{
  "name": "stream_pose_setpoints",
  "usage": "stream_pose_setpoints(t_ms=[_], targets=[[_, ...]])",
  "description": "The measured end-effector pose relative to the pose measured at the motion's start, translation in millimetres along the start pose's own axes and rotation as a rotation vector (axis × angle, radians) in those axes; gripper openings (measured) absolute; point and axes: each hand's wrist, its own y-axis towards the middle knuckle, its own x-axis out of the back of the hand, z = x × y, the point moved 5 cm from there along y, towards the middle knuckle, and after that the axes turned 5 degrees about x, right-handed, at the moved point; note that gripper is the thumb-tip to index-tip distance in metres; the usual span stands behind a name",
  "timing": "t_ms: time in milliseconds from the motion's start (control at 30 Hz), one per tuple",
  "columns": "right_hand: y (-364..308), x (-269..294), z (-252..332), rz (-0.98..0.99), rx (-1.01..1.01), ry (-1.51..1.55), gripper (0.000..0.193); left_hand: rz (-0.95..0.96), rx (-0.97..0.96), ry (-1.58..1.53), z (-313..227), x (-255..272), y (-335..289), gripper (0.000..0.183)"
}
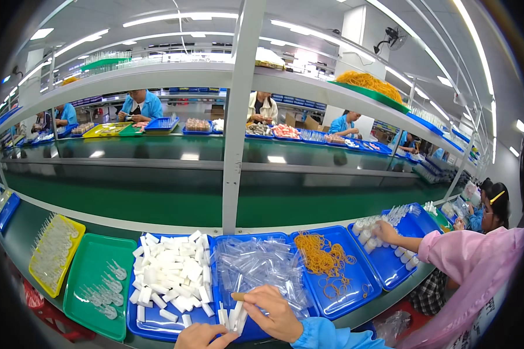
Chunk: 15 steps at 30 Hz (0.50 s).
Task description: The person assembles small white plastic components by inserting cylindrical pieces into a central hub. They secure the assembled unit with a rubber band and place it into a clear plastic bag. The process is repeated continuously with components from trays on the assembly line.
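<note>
Low at the front edge, my left hand (pixel 205 337) is closed round the lower ends of a few short white tubes (pixel 232 319), which stand roughly upright. Just right of them my right hand (pixel 275 314) has its fingers bent and drawn together, next to the tubes. A stubby tan piece (pixel 237 296) shows at its index fingertip; I cannot tell whether it is worn or held. Both hands are over the front of a blue tray (pixel 251 334) of clear plastic sleeves (pixel 256 264). Left of it, another blue tray (pixel 151 329) holds a heap of white tubes (pixel 177 270).
Rubber bands (pixel 320 256) lie in a blue tray to the right. Beyond, a pink-sleeved person's hand (pixel 385 232) reaches into a tray of white rolls. Green (pixel 90 256) and yellow (pixel 55 256) trays of clear parts sit left. A white post (pixel 233 145) rises behind the trays.
</note>
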Motion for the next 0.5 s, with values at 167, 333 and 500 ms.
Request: stream_pose_setpoints(t_ms=[167,333,500], targets=[[-0.9,-2.2,21.4,0.074,0.228,-0.053,0.018,0.004,0.007,0.013,-4.3,1.9,-9.1,0.021],[-7.5,-7.3,34.0,0.126,0.247,-0.032,0.02,-0.032,-0.018,0.003,-10.5,5.2,-13.8,0.022],[-13.1,-10.2,37.5,0.128,0.21,0.004,0.028,-0.141,-0.057,-0.008,-14.4,10.9,-14.5,0.026]])
